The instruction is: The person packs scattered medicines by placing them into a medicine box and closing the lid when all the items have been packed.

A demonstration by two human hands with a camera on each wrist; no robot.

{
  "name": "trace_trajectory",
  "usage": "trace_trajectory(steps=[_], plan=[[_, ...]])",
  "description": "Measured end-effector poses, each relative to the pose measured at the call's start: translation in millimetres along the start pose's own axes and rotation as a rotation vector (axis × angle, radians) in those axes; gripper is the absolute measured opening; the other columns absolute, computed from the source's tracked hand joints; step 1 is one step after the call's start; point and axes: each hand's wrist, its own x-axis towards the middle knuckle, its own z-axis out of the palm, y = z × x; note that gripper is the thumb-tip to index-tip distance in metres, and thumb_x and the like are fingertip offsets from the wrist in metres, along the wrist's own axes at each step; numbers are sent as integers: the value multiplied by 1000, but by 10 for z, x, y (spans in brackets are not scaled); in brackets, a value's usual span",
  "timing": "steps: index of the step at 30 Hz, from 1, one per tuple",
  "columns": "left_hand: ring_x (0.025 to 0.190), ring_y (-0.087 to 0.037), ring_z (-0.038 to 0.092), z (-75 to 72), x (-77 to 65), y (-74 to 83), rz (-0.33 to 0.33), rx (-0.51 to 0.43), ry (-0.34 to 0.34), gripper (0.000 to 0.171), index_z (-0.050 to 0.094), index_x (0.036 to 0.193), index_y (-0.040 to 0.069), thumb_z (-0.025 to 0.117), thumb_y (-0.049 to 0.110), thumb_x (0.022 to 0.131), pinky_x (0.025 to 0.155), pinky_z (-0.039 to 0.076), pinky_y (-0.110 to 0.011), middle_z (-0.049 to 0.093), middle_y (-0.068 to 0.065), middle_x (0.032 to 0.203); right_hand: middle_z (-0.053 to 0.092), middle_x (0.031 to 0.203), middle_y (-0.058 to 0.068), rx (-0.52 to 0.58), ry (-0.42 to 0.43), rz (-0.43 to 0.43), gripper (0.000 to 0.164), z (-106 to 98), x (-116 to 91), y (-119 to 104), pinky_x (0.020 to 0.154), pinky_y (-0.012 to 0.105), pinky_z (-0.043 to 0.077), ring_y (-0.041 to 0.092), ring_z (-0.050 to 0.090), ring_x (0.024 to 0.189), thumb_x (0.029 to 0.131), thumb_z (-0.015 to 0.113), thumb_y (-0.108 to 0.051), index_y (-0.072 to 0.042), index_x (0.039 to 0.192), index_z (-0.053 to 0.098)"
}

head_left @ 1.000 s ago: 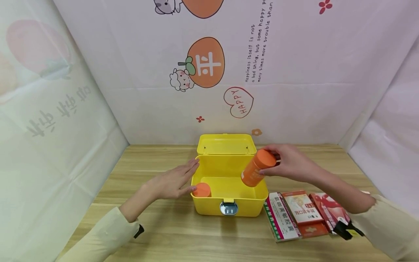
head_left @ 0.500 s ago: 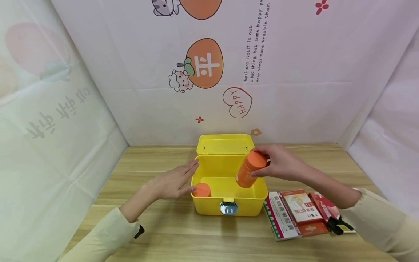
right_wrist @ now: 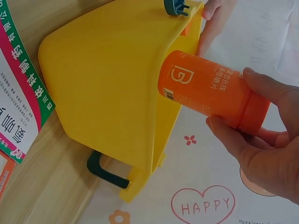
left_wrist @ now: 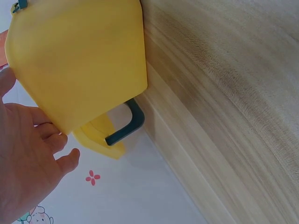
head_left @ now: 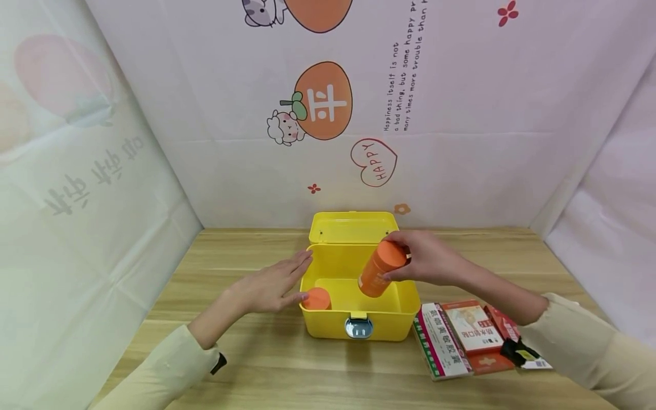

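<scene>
A yellow box (head_left: pixel 328 326) with its lid (head_left: pixel 353 226) tipped back stands on the table. My right hand (head_left: pixel 427 259) grips an orange pill bottle (head_left: pixel 376 273) near its cap, the bottle tilted over the box's opening, its lower end at or inside the rim. The right wrist view shows thumb and fingers around the cap end of the bottle (right_wrist: pixel 205 86). A second orange-capped bottle (head_left: pixel 316 299) stands inside the box at the left front. My left hand (head_left: pixel 271 285) rests against the box's left rim with fingers extended; in the left wrist view this hand (left_wrist: pixel 32 149) touches the box wall (left_wrist: pixel 79 60).
Right of the box lie a white, pink and green medicine box (head_left: pixel 443 341), a red-and-white bandage box (head_left: pixel 474 330) and another red packet (head_left: pixel 504 324). A dark green handle (left_wrist: pixel 135 122) sticks out from the box's side. A printed cloth (head_left: pixel 246 182) hangs behind the table.
My right hand has carried the orange pill bottle leftward and slightly down over the box. The left hand has stayed at the left rim.
</scene>
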Motion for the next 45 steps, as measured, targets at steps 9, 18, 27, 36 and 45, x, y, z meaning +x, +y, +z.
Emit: trace_trajectory(steps=[9, 18, 27, 36, 45], plan=[[157, -23, 8, 6, 5, -6, 3, -2, 2, 83, 8, 160, 7, 30, 62, 102, 126, 23, -43, 3, -7, 170, 69, 103, 3, 1, -24, 3, 48, 66, 107, -27, 75, 28, 57, 15, 61, 85, 78, 86, -24, -5, 117, 65], [157, -24, 10, 14, 1, -14, 22, 15, 15, 83, 10, 160, 5, 31, 61, 102, 125, 24, -44, 5, -10, 169, 69, 100, 1, -26, -33, -31, 47, 144, 197, -74, 73, 26, 54, 14, 59, 83, 78, 86, -23, -6, 116, 65], [157, -25, 11, 20, 9, -29, 31, 23, 26, 83, 11, 160, 4, 30, 61, 103, 125, 24, -43, 6, -10, 169, 69, 101, 0, -14, -53, -47, 48, 203, 280, -102, 76, 27, 55, 14, 61, 85, 78, 86, -24, -7, 117, 64], [157, -24, 11, 18, 10, -28, 17, 20, 13, 84, 10, 160, 5, 30, 62, 102, 125, 24, -43, 6, -10, 169, 69, 99, -1, -34, -82, -51, 47, 260, 357, -158, 75, 26, 55, 13, 61, 83, 77, 87, -24, -8, 115, 64], [157, -25, 11, 19, 19, -28, 22, 23, 11, 83, 11, 160, 4, 30, 61, 103, 125, 24, -43, 6, -10, 169, 69, 100, 0, -53, -103, -81, 46, 303, 465, -214, 77, 26, 55, 13, 60, 85, 78, 86, -24, -7, 115, 64]])
